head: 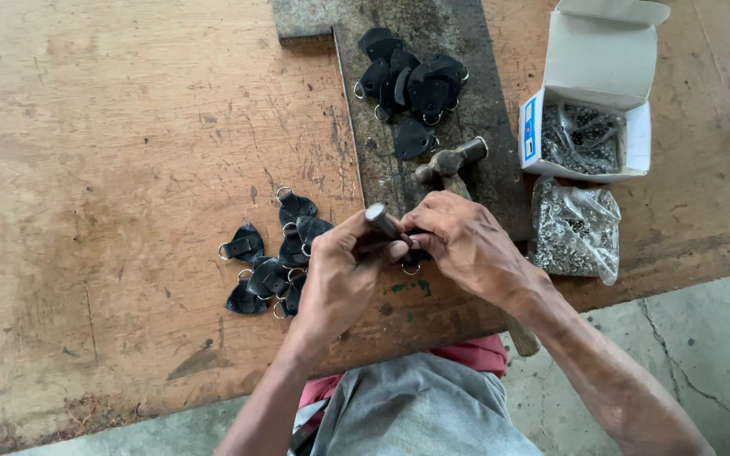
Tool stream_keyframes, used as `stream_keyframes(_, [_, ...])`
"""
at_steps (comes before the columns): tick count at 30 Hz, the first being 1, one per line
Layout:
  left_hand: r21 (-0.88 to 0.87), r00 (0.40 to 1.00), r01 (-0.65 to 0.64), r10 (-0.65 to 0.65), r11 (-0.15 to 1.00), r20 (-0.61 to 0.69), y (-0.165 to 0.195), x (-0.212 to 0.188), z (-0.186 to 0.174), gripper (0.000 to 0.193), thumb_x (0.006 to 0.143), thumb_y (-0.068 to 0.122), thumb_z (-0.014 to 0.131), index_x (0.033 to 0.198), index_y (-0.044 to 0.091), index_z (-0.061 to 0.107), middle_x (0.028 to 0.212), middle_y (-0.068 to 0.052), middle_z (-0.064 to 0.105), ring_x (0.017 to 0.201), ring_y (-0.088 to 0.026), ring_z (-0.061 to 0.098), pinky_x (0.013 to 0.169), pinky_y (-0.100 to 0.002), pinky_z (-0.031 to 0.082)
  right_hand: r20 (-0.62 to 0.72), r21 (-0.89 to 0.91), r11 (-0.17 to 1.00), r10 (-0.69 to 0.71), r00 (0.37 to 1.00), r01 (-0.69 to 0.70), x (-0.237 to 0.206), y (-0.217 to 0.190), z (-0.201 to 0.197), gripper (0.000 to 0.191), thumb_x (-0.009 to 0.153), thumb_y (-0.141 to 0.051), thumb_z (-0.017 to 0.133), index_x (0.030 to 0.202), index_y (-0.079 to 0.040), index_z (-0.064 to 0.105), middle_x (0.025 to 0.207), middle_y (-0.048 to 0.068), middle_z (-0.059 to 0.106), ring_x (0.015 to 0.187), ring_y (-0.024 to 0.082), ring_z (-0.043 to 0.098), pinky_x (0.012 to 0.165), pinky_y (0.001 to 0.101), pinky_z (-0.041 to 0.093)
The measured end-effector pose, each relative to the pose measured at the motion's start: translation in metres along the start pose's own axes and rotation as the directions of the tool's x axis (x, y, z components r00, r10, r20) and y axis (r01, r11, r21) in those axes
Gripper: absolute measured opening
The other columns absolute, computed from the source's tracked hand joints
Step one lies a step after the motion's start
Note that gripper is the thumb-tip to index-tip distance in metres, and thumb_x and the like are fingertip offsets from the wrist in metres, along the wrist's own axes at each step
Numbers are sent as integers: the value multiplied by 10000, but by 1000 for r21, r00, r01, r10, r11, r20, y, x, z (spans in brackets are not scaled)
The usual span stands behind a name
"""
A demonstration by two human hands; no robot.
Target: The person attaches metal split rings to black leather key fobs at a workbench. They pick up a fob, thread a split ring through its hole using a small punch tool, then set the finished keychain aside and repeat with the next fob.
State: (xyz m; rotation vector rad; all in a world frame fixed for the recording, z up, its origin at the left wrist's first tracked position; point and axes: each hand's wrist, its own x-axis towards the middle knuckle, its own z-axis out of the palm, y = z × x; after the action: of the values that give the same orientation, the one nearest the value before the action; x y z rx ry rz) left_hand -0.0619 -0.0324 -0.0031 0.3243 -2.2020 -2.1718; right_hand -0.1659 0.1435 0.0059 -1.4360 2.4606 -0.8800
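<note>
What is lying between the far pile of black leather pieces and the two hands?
A hammer lies there on the dark slab, between the far pile and the hands, seen in the head view.

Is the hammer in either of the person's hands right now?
No: the hammer lies on the dark slab beyond both hands, while the left hand grips a metal punch.

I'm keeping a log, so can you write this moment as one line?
left hand: holds punch | right hand: holds black tab | hammer: lying on slab
</note>
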Motion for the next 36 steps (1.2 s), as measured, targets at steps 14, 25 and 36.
stream_keyframes(14, [337,946,-260,308,905,-99,1,-9,20,149,907,31,770,1027,4,687,876,-144,764,715,-153,733,616,-324,546,-167,-251,836,460,872,-489,-24,6,-8,565,951,-438,685,1278,2,551,1108,169,603,913,305,641,737,440,565])
stream_keyframes(25, [180,980,-126,151,976,-133,2,-9,18,146,913,57,751,1036,7,689,859,-105,795,766,-105,765,645,-276,588,-48,-163,976,140,989,-146,-32,-24,-1,654,725,-312,842,1305,-104,623,1211,74,603,1149,274,513,993,430,433])
stream_keyframes(36, [177,983,-135,154,975,-100,4,-11,15,121,917,88,744,1014,27,705,843,-71,792,750,-116,767,631,-277,607,-42,-108,977,182,982,-186,-30,-26,4,616,723,-314,869,1265,-139,635,1214,52,608,1187,262,529,1025,435,379])
